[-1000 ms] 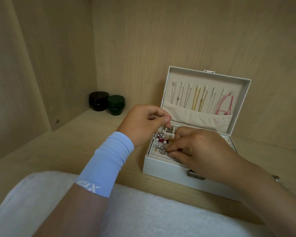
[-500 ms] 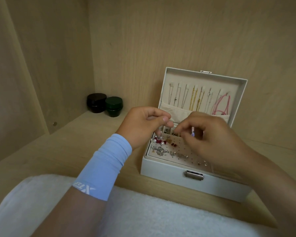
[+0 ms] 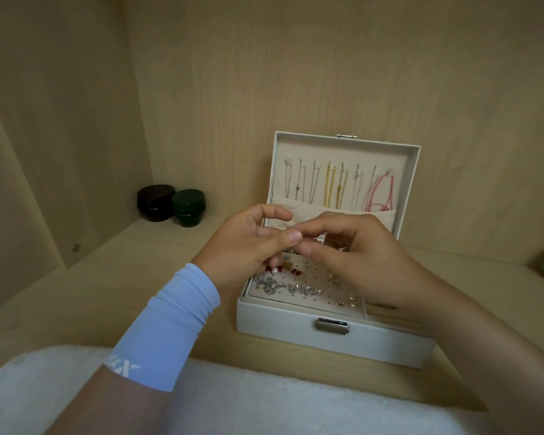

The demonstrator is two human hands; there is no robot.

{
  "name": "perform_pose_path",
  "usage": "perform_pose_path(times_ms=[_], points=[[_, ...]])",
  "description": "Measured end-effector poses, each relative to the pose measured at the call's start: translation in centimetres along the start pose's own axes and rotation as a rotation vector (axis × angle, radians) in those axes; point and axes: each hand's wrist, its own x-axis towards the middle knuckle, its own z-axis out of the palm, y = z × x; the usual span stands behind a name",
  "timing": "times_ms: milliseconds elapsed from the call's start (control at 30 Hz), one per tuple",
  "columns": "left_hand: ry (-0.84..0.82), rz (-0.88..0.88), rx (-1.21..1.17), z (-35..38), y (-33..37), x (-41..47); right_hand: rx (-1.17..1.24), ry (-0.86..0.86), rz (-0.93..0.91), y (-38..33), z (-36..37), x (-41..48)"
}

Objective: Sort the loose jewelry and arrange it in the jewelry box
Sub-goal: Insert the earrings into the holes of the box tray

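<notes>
The jewelry box [image 3: 333,339] stands open on the wooden shelf [image 3: 113,277], near its back edge and close to the rear wall, lid upright with chains and a pink cord [image 3: 380,194] hung in a row on its lining. In its front tray a perforated earring panel [image 3: 314,282] carries silver pieces [image 3: 269,285] along the near left, a pearl stud [image 3: 274,270] and small red studs [image 3: 296,272] behind them, and a few scattered studs toward the right. Both hands hover just above the tray: the left hand [image 3: 245,246] and right hand [image 3: 358,259] meet fingertip to fingertip, fingers narrowed in a pinch, apparently on something tiny passed or worked between them; what it is, I cannot tell. The step looks like readying one earring for seating. Next it wants a free hole in the panel, a steady pinch and a straight press. Two dark jars [image 3: 173,204] sit in the shelf's back left corner; a white towel [image 3: 264,403] lies along the front edge.
</notes>
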Motion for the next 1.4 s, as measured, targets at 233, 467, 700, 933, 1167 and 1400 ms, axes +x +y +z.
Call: perform_pose_path(times_ms=[233,467,700,933,1167,1400], points=[[-0.016,-0.073,0.008,-0.2,0.0,0.1,0.006,0.011,0.025,-0.1,-0.5,0.1],[0.037,-0.144,-0.016,-0.5,-0.3,0.2,-0.169,0.176,-0.065,-0.1,0.1,-0.2],[0.044,-0.009,0.269,-1.2,-0.6,-0.2,-0.373,0.115,-0.123,-0.1,-0.1,-0.5],[-0.121,0.197,0.76,-1.7,-1.5,-0.5,-0.67,-0.161,-0.109,-0.6,0.7,-1.3],[-0.154,0.228,0.854,-1.8,-1.7,-0.4,-0.764,-0.133,-0.163,-1.1,1.2,-1.3],[-0.152,0.215,0.866,-1.7,-1.7,-0.4,-0.78,-0.22,-0.135,-1.3,1.0,-1.3]])
